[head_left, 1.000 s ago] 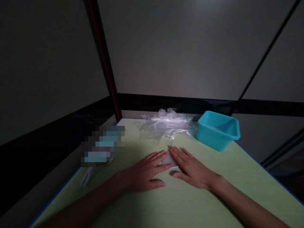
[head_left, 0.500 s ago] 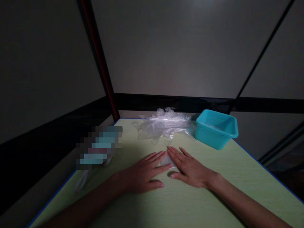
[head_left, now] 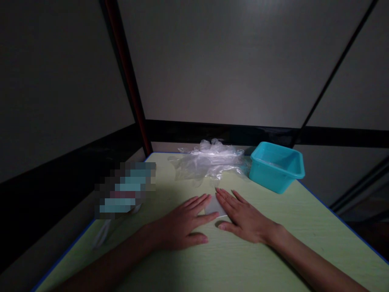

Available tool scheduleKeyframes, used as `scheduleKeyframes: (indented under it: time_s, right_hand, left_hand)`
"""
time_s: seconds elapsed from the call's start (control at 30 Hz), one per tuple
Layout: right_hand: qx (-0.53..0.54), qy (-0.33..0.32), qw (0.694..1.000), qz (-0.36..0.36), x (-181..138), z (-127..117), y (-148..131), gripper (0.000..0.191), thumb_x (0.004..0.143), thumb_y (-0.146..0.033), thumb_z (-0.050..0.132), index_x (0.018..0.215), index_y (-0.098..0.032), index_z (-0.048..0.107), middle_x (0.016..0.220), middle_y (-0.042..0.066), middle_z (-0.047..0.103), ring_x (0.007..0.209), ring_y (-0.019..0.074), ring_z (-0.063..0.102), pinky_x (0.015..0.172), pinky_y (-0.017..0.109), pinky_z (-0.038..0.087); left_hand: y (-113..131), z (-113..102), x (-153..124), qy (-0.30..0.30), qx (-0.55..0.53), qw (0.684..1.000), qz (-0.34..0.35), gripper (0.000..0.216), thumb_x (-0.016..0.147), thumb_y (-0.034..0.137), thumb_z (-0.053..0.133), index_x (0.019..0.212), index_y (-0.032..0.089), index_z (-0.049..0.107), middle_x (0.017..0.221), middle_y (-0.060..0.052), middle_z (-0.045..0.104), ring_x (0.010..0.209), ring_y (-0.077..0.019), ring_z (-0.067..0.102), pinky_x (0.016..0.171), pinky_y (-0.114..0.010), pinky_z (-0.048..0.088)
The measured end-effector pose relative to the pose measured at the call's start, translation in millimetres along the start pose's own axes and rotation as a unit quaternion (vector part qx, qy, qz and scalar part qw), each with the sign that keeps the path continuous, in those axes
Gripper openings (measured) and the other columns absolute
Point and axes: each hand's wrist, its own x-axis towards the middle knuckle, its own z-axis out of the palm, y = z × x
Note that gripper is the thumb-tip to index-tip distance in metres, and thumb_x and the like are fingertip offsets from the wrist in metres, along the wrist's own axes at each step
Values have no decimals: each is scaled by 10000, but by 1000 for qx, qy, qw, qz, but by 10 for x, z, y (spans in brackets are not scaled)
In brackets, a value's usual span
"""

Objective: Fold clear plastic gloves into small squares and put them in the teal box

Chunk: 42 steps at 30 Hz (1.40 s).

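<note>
My left hand (head_left: 187, 222) lies flat with its fingers spread, the fingertips on the left part of a small whitish flat piece (head_left: 214, 207). From the other side my right hand (head_left: 240, 215) rests palm down, its fingers stretched out over the right part of the same piece. The piece lies on the pale green table (head_left: 219, 267), and much of it is hidden under my fingers, so its kind cannot be made out. Behind my hands a crumpled heap of clear plastic (head_left: 209, 160), with finger-like shapes, lies at the table's far edge.
A turquoise plastic basin (head_left: 276, 172) stands at the back right corner. On the left edge is a blurred-out bundle (head_left: 127, 190) with a whitish strap (head_left: 101, 234) hanging near it. Dark-trimmed grey panels (head_left: 219, 73) rise behind the table.
My hands have drawn very slightly apart, baring a little more of the whitish piece between them. The other things stay where they were, apart from a small shift of view.
</note>
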Motion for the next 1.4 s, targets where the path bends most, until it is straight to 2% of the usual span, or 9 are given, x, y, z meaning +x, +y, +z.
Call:
scheduleKeyframes:
  time_s: [0.13, 0.23, 0.33, 0.57, 0.83, 1.07, 1.4]
  right_hand:
    - [-14, 50, 999, -2, 27, 10, -24, 753, 839, -568, 283, 1366, -54, 125, 1409, 172, 106, 1304, 232, 60, 1051, 460, 120]
    - [-7, 50, 998, -26, 58, 6, -87, 742, 842, -554, 303, 1368, -64, 120, 1414, 163, 88, 1305, 224, 40, 1056, 448, 111]
    - [5, 22, 999, -37, 74, 12, -144, 744, 846, -555, 287, 1368, -55, 110, 1415, 168, 76, 1305, 212, 31, 1062, 425, 103]
    - [3, -11, 1000, -13, 79, 34, -159, 739, 851, -566, 242, 1365, -49, 123, 1411, 179, 82, 1303, 219, 40, 1061, 438, 96]
    - [7, 27, 999, -24, 66, 76, -156, 694, 866, -515, 283, 1371, -72, 108, 1405, 167, 138, 1302, 223, 95, 1055, 456, 128]
    - [9, 41, 999, -18, 58, 81, -153, 707, 864, -516, 291, 1374, -73, 84, 1402, 166, 146, 1300, 226, 98, 1055, 458, 129]
    - [19, 21, 1000, -3, 56, 81, -142, 723, 853, -543, 291, 1359, -43, 161, 1408, 167, 94, 1301, 216, 55, 1060, 392, 174]
  left_hand:
    - [6, 17, 15, 9, -1, 1000, 1, 676, 831, 465, 436, 1375, 211, 126, 1438, -78, 37, 1307, -251, 52, 1053, -391, 114]
    - [15, 10, 34, -2, -2, 1000, 3, 696, 841, 461, 413, 1379, 172, 79, 1436, -91, 55, 1310, -228, 56, 1057, -385, 106]
    - [21, -4, 42, -14, -6, 1000, -1, 667, 847, 458, 401, 1375, 164, 120, 1433, -91, 91, 1308, -228, 69, 1060, -389, 99]
    - [8, 10, 47, -14, -10, 1000, 4, 655, 840, 470, 410, 1367, 163, 169, 1427, -96, 129, 1305, -236, 93, 1060, -394, 100]
    - [21, -20, 44, -16, -11, 1000, 1, 669, 835, 482, 411, 1365, 148, 179, 1425, -100, 124, 1306, -246, 71, 1060, -393, 104]
    - [-10, 17, 34, 2, -18, 1000, -3, 674, 821, 485, 439, 1367, 191, 174, 1435, -85, 64, 1305, -257, 59, 1054, -396, 129]
    - [13, 13, 28, -1, -13, 1000, -6, 669, 833, 488, 417, 1370, 177, 164, 1434, -99, 71, 1305, -258, 57, 1056, -388, 123]
